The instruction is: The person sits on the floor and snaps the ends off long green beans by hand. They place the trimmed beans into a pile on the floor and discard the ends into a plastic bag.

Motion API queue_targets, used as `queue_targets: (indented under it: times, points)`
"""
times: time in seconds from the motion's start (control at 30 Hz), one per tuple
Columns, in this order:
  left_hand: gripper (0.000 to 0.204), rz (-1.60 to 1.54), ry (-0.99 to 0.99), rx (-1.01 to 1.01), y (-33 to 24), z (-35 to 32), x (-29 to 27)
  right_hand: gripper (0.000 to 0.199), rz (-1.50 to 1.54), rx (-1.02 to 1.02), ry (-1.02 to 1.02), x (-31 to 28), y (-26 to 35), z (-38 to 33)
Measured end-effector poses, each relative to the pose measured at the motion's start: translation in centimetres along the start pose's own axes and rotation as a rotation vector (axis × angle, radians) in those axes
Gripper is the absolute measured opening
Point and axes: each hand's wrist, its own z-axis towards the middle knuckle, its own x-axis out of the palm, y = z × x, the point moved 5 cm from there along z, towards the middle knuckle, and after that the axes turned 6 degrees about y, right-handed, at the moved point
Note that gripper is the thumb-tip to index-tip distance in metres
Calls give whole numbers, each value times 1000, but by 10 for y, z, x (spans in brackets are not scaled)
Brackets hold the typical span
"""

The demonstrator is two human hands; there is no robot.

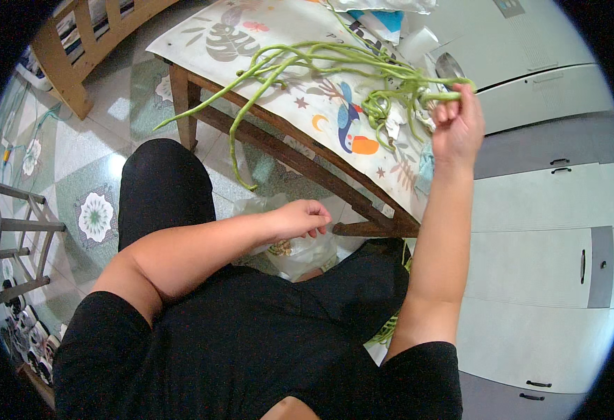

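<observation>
Beans [335, 59] lie on bench [279, 133] ahead of you, some overhanging its left edge; bag [300, 252] below, cabinets [545, 231] right.

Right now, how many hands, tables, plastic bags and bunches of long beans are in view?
Hands: 2, the left hand over the plastic bag, the right hand gripping the beans
Wooden table: 1
White plastic bag: 1
Bunch of green long beans: 1; single pods too tangled to count
Total: 5

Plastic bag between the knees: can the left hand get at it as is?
Probably yes. The left hand hangs right above the plastic bag with nothing between them; the right hand is up at the long beans.
</observation>
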Motion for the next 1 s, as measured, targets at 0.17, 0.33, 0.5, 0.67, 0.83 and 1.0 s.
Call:
queue_targets:
  times: [0.17, 0.33, 0.5, 0.67, 0.83, 1.0]
  points:
    - [22, 5, -27, 48, -3, 3, -1, 21, -61, 62, 26, -14, 16, -13]
    - [23, 16, -43, -9, -6, 1, 2, 29, -309, -226, -16, -20, 41, -27]
    - [24, 5, -32, -12, 1, 8, 2, 27, -409, -341, -118, -33, 54, -56]
    - [24, -5, -20, 38, -6, 6, 3, 24, -496, -500, -134, -27, 61, -99]
    - [30, -135, 68, 279, -43, -8, 16, 21, -421, -155, -23, -16, -6, -173]
    - [32, -216, 150, 318, -38, -13, 24, 21, -47, 180, -88, -16, -75, -209]
